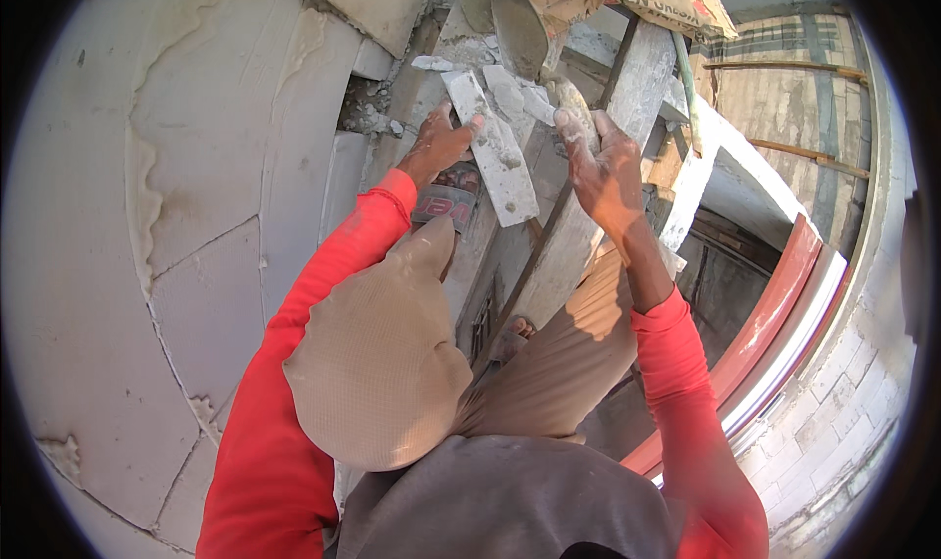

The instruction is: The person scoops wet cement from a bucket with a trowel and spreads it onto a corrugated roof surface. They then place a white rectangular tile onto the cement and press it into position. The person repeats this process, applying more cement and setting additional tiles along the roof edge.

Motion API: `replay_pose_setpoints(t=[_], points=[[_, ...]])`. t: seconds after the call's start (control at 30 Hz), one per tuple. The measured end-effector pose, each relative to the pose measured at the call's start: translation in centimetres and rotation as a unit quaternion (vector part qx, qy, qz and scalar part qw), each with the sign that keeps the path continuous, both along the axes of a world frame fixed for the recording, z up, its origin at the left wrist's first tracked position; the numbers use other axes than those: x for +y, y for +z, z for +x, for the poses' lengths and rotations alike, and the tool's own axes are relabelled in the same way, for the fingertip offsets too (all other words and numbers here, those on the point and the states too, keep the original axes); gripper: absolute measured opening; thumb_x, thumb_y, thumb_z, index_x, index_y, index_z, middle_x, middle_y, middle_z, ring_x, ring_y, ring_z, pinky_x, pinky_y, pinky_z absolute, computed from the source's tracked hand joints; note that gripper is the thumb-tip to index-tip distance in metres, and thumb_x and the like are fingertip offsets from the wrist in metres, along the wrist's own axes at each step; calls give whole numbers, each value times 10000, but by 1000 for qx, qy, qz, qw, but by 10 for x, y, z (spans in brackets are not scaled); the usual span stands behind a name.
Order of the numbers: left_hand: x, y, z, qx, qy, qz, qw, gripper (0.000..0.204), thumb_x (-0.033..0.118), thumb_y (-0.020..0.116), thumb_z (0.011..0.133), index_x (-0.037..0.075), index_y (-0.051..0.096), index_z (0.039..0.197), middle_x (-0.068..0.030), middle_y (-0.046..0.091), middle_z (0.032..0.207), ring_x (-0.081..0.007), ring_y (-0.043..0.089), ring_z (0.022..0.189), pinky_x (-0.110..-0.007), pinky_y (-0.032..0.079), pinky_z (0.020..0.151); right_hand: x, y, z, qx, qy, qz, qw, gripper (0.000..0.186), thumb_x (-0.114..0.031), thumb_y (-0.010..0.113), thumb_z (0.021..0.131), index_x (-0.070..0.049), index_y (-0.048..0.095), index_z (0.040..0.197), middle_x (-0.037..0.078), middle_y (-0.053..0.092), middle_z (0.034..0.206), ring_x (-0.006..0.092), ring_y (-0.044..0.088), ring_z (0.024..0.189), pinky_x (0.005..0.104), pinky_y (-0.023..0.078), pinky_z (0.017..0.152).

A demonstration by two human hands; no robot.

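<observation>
My left hand (pixel 438 147) grips the left edge of a long white strip of lightweight block (pixel 498 157), thumb on its face. The strip lies slanted, its surface chipped and smeared with grey. In my right hand (pixel 600 162) is the dusty handle of a broad-bladed tool (pixel 520 30); its grey blade points away from me, and I cannot tell its exact kind. Between the hands and just beyond the strip lie broken white block pieces (pixel 505 91).
Dusty wooden planks (pixel 642 79) run beneath my feet and legs. A large pale block wall (pixel 108 216) rises on the left. A torn paper sack (pixel 676 0) lies at the far side. Red-and-white curved edging (pixel 784 324) borders an opening at right. Rubble (pixel 368 108) lies beside the wall.
</observation>
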State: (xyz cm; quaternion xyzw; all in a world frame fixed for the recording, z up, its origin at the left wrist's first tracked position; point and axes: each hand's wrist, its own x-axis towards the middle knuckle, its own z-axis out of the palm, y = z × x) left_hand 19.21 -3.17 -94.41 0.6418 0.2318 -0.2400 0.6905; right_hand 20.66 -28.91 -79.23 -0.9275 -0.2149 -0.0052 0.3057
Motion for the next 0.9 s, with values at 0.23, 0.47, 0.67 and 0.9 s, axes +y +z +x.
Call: replay_pose_setpoints(t=[0.23, 0.47, 0.67, 0.9], points=[[-3, -4, 4, -28, 12, 45, 999, 675, 332, 751, 974, -67, 516, 1465, -240, 659, 1325, -342, 678, 1202, -443, 573, 1000, -16, -84, -18, 234, -5, -128, 964, 289, -239, 623, 1065, 33, 618, 1164, 194, 716, 811, 302, 699, 694, 444, 558, 660], [-9, 3, 11, -18, -49, 36, 998, 624, 225, 690, 1042, -30, 408, 1538, -188, 602, 1415, -311, 660, 1245, -533, 616, 984, -7, -56, -36, 73, -177, 113, 975, 342, -290, 664, 1041, 35, 628, 943, 228, 668, 705, 382, 707, 652, 455, 543, 614], [-2, -14, -13, -46, -26, 20, 998, 682, 239, 724, 1001, -60, 433, 1540, -225, 594, 1413, -310, 696, 1171, -404, 675, 840, 9, -2, 13, 93, -90, 97, 987, 343, -291, 689, 1029, 33, 619, 940, 228, 672, 729, 373, 687, 642, 445, 544, 621], [4, -5, 6, -14, -13, -7, 1000, 678, 210, 715, 1017, -33, 393, 1561, -193, 596, 1420, -317, 680, 1207, -475, 650, 915, -10, -102, -11, 237, -17, -72, 969, 433, -353, 633, 1047, 78, 635, 1089, 353, 719, 949, 540, 707, 890, 539, 554, 734]])
